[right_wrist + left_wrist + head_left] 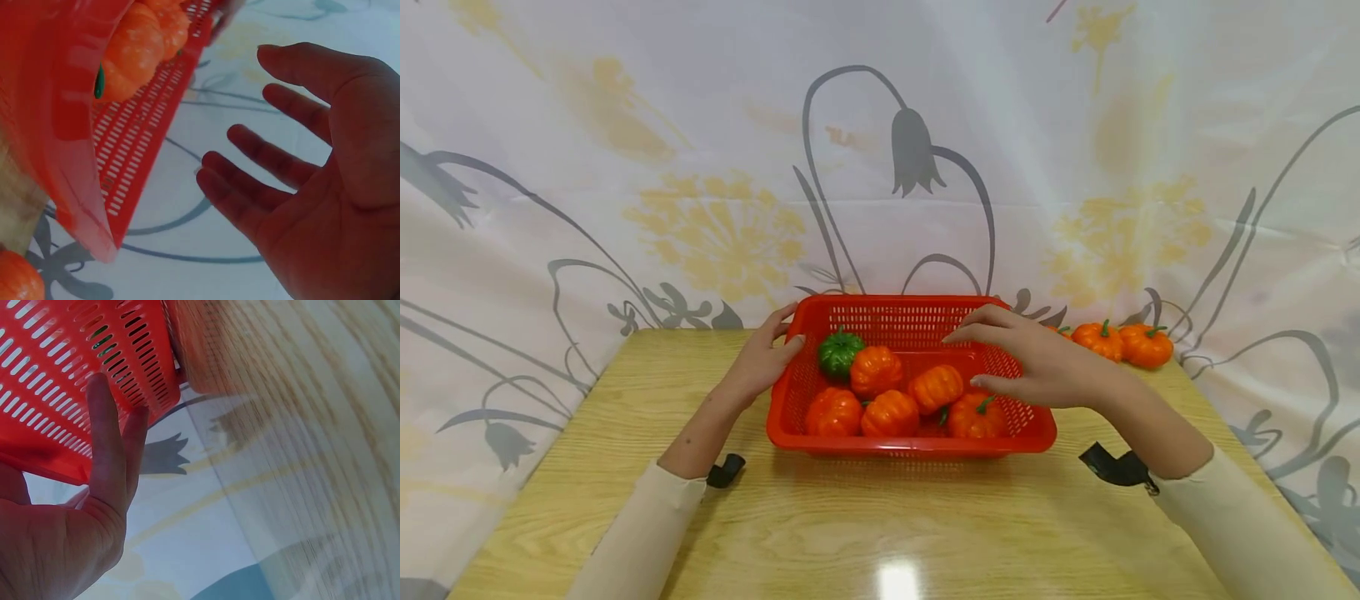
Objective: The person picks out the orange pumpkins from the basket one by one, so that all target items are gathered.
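A red perforated plastic basket (910,444) stands on the table, holding several small orange pumpkins (890,414) and a green pumpkin (841,353). At its left end, my left hand (758,360) grips the rim, thumb over the edge. The left wrist view shows the fingers (105,437) of that hand long against the slotted outer wall. My right hand (1037,354) hovers over the basket's right end, fingers spread and slightly bent, holding nothing. In the right wrist view its palm (337,231) faces the basket, with a gap between fingertips and rim.
More orange pumpkins (1099,340) sit at the table's back right corner, one partly hidden behind my right hand. The wooden table (820,533) meets a flower-printed cloth (722,150) at the back and sides. A black strap piece (1116,463) shows by my right wrist.
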Demonstrator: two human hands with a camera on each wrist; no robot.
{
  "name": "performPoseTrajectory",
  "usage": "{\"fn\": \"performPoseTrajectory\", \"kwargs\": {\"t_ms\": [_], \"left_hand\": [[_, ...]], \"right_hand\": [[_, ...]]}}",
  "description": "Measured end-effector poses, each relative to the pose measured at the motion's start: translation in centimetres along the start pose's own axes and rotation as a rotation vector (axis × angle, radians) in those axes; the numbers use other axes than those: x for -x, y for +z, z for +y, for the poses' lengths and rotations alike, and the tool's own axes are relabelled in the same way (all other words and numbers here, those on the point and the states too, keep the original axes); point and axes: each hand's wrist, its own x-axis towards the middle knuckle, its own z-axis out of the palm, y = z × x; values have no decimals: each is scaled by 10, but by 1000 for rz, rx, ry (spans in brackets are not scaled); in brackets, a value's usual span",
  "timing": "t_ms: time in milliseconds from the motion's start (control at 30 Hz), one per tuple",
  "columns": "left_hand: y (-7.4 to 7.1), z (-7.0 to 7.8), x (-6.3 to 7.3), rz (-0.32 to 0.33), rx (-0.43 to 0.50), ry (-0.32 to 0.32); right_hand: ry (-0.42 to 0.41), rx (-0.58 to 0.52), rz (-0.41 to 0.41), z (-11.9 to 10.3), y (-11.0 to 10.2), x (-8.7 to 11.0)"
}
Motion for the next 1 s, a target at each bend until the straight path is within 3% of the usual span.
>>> {"fn": "performPoseTrajectory", "kwargs": {"t_ms": [167, 500, 1000], "left_hand": [[0, -1, 0, -3, -1, -7], [-1, -1, 2, -3, 9, -9], [0, 1, 1, -3, 11, -10]], "right_hand": [[-52, 8, -97, -3, 6, -18], [29, 69, -314, -4, 20, -44], [84, 154, -482, -1, 32, -69]]}}
